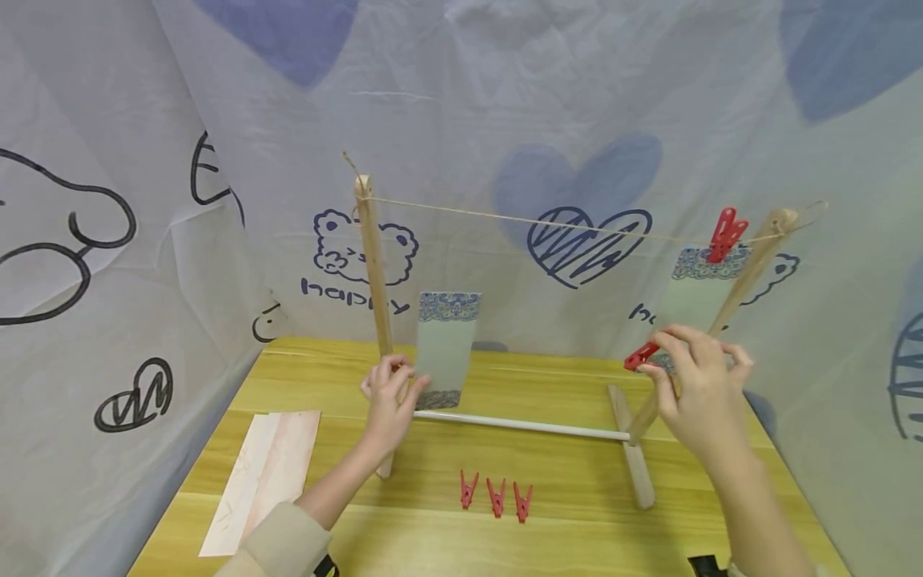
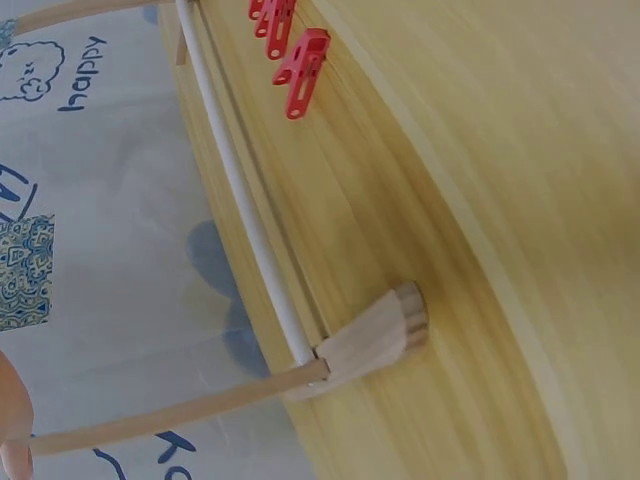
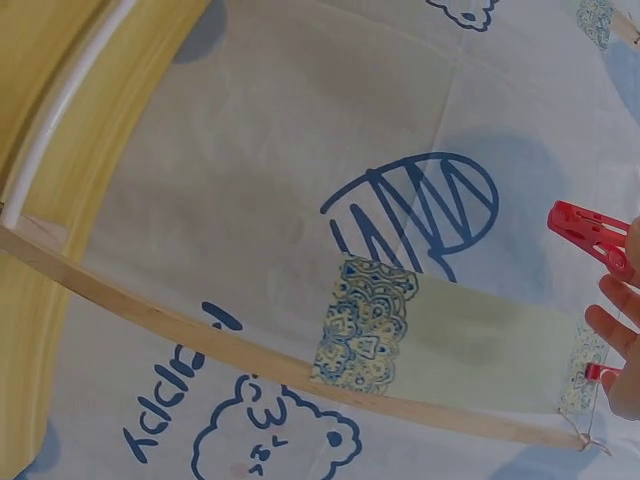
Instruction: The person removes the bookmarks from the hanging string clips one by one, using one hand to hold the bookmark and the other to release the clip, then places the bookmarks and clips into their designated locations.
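In the head view my left hand (image 1: 389, 393) pinches the left edge of a pale green paper strip (image 1: 447, 349) with blue patterned ends. The strip stands upright beside the left post, its top below the string in this view. My right hand (image 1: 703, 385) pinches a red clothespin (image 1: 640, 356) between thumb and fingers. Behind that hand, a second pale strip (image 1: 695, 292) hangs from the string (image 1: 505, 216) near the right post, held by a red clothespin (image 1: 723, 235). In the right wrist view the pinched clothespin (image 3: 588, 236) points away from the fingers.
A wooden frame has a left post (image 1: 375, 272), a right post (image 1: 750, 272) and a white rod (image 1: 519, 425) low between them. Three red clothespins (image 1: 497, 498) lie in front. Pale flat sheets (image 1: 263, 477) lie at the left. A printed cloth (image 1: 461, 104) hangs behind.
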`<state>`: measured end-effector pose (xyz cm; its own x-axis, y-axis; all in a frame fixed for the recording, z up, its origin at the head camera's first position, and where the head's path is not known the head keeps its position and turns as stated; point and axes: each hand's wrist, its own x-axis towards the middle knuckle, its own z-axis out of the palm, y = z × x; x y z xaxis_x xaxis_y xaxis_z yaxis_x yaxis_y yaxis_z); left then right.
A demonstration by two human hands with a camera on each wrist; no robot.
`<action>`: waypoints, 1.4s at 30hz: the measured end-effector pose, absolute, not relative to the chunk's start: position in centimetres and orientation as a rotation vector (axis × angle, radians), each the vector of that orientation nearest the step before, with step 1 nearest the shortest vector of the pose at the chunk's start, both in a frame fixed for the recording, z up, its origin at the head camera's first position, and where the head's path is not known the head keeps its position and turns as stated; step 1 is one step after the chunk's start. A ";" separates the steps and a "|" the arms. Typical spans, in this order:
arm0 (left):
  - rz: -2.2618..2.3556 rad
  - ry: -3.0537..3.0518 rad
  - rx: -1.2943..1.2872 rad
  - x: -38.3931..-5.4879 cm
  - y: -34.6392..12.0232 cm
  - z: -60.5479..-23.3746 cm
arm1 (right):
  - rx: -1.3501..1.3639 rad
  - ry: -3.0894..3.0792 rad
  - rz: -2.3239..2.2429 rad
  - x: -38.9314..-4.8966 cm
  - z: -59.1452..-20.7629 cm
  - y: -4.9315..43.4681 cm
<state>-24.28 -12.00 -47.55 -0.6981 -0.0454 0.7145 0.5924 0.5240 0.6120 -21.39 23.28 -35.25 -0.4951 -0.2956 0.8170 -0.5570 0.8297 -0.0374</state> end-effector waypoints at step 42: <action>-1.155 -2.124 -0.191 -19.7 -20.2 -51.1 | 0.581 -2.397 0.372 -20.5 -42.6 22.6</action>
<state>-19.67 -20.15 -51.14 -0.7435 -0.1920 0.6406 0.4334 0.5912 0.6802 -20.49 22.63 -42.65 -0.7003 -0.3122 0.6419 -0.4923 0.8624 -0.1176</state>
